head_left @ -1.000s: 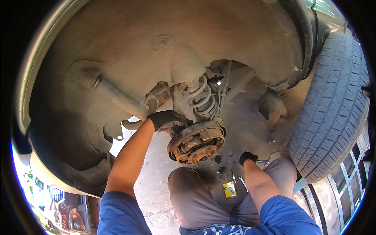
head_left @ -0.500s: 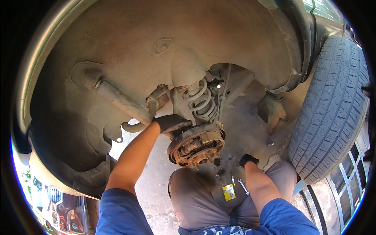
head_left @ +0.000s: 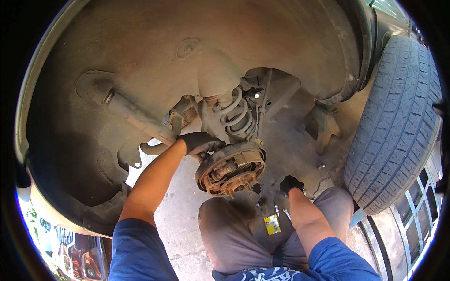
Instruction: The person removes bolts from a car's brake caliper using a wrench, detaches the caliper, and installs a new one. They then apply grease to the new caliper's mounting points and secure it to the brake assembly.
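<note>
A rusty brake assembly (head_left: 229, 171), with wheel studs facing me, sits at the middle. My left hand (head_left: 201, 142), in a black glove, is at the upper left rim of its backing plate, fingers curled in. What they pinch there is hidden. My right hand (head_left: 291, 185), also gloved, is low near the floor, right of the brake, with its fingers curled. A small shiny piece shows beside it; whether the hand holds it I cannot tell. Below it lie a wrench (head_left: 287, 214), partly covered by my forearm, and a short metal rod (head_left: 277, 210).
A coil spring (head_left: 236, 114) rises behind the brake; a shock absorber (head_left: 140, 119) slants at left. A yellow packet (head_left: 272, 225) lies between my knees. A tire (head_left: 393, 126) stands at right, a jack stand (head_left: 323, 126) behind. A small metal part (head_left: 320, 166) is on the floor.
My right hand has shifted left and slightly up, and its forearm covers more of the wrench. My left hand stays at the backing plate. The whole view has shifted a little.
</note>
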### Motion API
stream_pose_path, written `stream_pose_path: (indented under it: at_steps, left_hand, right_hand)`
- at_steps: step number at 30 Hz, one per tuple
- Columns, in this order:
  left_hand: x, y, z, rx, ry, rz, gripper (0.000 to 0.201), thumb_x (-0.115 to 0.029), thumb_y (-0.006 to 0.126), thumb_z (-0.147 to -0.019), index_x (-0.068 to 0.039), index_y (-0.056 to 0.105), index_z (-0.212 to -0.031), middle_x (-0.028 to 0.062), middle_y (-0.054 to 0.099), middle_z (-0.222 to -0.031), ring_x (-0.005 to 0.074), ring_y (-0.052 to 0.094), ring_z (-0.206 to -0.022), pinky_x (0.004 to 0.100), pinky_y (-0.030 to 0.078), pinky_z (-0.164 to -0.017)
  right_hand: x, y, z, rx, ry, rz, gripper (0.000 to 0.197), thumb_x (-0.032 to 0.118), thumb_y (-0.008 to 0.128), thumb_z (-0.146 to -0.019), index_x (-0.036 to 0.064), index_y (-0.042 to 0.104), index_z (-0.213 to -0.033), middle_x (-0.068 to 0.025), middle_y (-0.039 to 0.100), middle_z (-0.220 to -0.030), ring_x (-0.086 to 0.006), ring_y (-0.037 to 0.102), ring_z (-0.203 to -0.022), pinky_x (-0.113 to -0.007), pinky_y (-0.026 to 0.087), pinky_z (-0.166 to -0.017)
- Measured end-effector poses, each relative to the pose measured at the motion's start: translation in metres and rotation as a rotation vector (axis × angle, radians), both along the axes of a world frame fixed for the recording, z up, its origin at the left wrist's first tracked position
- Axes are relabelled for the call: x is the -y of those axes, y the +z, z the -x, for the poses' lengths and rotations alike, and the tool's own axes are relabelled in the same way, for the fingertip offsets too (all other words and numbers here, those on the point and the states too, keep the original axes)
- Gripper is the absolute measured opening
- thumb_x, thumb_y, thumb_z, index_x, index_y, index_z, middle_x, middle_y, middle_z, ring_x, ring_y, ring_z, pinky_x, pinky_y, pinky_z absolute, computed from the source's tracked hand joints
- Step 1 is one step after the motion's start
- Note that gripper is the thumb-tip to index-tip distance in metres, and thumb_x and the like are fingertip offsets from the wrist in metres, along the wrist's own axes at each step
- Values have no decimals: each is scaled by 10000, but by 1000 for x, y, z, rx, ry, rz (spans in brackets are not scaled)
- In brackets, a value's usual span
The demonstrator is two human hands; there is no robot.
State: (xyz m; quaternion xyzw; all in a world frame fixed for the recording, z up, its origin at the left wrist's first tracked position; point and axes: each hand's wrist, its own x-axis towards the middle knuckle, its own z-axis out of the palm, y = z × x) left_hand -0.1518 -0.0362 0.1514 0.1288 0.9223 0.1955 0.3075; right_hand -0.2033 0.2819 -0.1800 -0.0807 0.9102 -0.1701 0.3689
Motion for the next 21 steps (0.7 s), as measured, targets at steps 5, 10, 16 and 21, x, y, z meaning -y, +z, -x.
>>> stream_pose_path:
  at_steps: [5, 10, 16, 21]
  left_hand:
    - [-7, -1, 2, 194, 333, 83, 469, -383, 614, -1023, -80, 607, -1380, 48, 685, -1146, 154, 678, -995, 349, 582, -783]
    - [6, 8, -14, 424, 817, -486, 351, -298, 584, -1048, -56, 615, -1300, 56, 714, -1133, 184, 718, -966, 365, 608, -852]
    - [9, 5, -14, 546, 994, -549, 398, -199, 600, -1034, -78, 545, -1410, 77, 685, -1239, 232, 698, -1051, 375, 602, -910]
    - [8, 3, 0, -130, -369, 193, 510, -216, 632, -1004, -85, 508, -1480, 66, 689, -1250, 191, 690, -1035, 356, 582, -875]
  right_hand:
    - [0, -2, 0, -32, -20, 59, 437, 307, 588, -874, 93, 730, -1228, -162, 700, -1301, -365, 653, -1232, -530, 471, -1021]
    - [5, -10, 1, -27, -2, 116, 429, 316, 596, -872, 80, 735, -1202, -178, 692, -1303, -378, 645, -1236, -548, 471, -1031]
    - [18, -29, 3, 8, 39, 151, 489, 401, 646, -867, 152, 707, -1283, -131, 641, -1410, -362, 594, -1317, -569, 419, -1092]
    - [23, -45, 6, 25, 70, 172, 502, 399, 634, -865, 144, 698, -1294, -140, 643, -1404, -365, 594, -1315, -582, 427, -1080]
